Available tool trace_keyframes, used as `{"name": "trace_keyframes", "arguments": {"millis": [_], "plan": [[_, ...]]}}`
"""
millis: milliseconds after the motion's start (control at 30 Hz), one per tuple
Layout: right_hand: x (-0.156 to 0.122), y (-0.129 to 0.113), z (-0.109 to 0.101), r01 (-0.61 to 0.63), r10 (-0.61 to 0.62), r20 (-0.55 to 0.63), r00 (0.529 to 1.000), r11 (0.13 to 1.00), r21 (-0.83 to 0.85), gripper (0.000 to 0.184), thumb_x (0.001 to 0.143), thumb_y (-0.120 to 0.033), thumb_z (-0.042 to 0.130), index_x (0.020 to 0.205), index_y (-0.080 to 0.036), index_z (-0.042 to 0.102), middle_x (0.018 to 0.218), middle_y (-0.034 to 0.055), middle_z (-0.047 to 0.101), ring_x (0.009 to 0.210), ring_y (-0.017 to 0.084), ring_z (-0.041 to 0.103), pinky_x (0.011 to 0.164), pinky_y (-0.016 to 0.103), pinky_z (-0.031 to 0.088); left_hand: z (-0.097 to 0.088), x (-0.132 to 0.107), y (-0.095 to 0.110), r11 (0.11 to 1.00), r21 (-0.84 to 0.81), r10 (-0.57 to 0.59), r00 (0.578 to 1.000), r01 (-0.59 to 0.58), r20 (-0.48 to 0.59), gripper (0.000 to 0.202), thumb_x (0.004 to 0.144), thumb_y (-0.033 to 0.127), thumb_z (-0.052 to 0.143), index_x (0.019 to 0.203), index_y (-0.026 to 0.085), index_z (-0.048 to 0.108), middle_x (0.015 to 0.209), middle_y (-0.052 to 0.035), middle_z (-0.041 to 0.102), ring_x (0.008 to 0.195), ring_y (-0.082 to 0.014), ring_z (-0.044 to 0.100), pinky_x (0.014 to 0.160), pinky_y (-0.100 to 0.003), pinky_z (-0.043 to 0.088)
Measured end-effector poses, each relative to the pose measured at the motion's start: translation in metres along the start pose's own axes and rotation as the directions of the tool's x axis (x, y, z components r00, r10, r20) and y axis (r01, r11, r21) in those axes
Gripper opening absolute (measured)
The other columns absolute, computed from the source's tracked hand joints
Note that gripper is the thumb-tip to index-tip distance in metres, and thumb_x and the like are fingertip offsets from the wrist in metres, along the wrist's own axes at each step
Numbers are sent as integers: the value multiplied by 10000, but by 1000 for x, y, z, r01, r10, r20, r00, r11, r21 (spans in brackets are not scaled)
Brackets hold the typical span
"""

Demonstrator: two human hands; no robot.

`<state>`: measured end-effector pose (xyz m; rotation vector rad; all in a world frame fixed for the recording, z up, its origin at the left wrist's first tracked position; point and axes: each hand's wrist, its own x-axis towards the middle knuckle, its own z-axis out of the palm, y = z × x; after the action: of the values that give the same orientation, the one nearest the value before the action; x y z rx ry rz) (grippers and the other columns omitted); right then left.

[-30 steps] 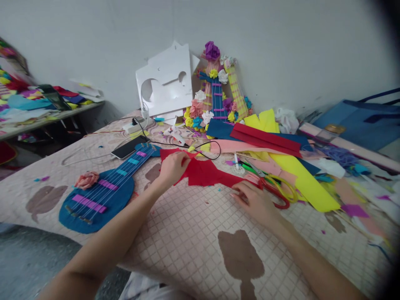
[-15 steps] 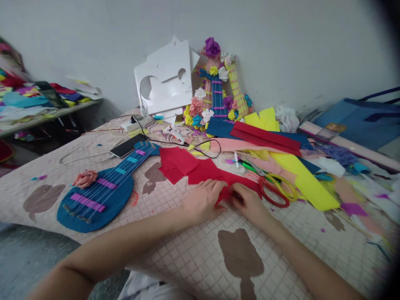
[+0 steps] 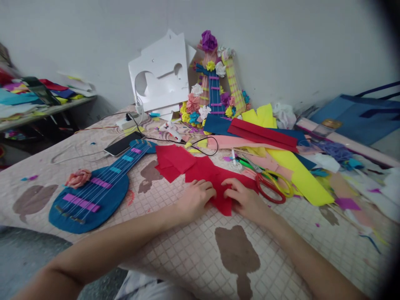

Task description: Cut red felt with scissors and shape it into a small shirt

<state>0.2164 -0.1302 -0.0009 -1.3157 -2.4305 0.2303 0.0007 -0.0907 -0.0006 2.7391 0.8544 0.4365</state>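
Between my hands is a small piece of red crepe paper (image 3: 223,200), its lower corner hanging toward me. My left hand (image 3: 195,200) pinches its left side with curled fingers. On the opposite edge, the bent fingers of my right hand (image 3: 245,199) grip the same piece; the fingertips are partly hidden. More red paper squares (image 3: 176,159) lie overlapped just beyond my left hand. Scissors with red and yellow handles (image 3: 271,188) rest to the right of my right hand.
A blue paper guitar (image 3: 93,196) with a pink flower lies at left, beside a phone (image 3: 122,143). Behind are a glue gun (image 3: 170,131), a power strip (image 3: 133,121) and flower-covered guitars (image 3: 215,87). Yellow paper strips (image 3: 304,183) and scraps cover the right side.
My hands have drawn slightly apart, and more of the red piece shows between them, with its corner pointing down. The whole view has shifted a little.
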Motion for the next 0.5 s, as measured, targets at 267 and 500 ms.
{"name": "trace_keyframes", "arguments": {"millis": [267,500], "plan": [[1,2,-4,47,-47,62,997,999,-1,255,766,-31,452,905,-224,546,1145,67,551,902,176,613,682,278,511,-4,-12,-17,993,-96,69,996,-75,-63,135,780,90,551,878,175,587,1008,-56,617,929,-188,552,827,-320,419],[-16,-8,5,159,-160,-28,987,986,-49,247,850,-115,493,1073,-203,551,1108,101,564,889,184,610,673,288,521,-7,-27,-9,934,266,276,954,-237,-117,212,944,157,385,893,172,590,843,-38,621,853,-167,524,920,-375,362]]}}
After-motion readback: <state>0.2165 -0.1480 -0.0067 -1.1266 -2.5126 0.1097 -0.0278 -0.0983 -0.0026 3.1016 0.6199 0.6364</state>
